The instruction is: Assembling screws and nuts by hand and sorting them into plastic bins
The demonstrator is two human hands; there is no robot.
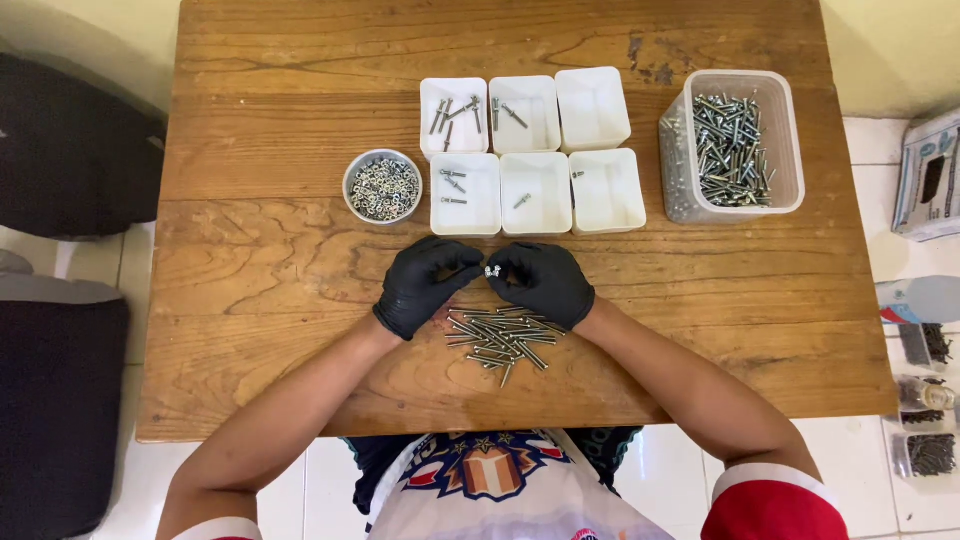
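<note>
Both my hands wear black gloves and meet over the wooden table (260,260). My left hand (425,285) and my right hand (545,283) pinch a small silver bolt with a nut (492,271) between their fingertips. Just below them lies a loose pile of silver bolts (500,338). Beyond my hands stand several white square trays (530,150) in two rows; some hold a few bolts, others look bare. A small round tin of silver nuts (382,187) sits left of the trays.
A clear plastic tub of bolts (735,145) stands at the table's right back. On the tiled floor to the right lie a box (930,175) and small containers of dark screws (925,400). Dark cushioned seats (60,280) are on the left.
</note>
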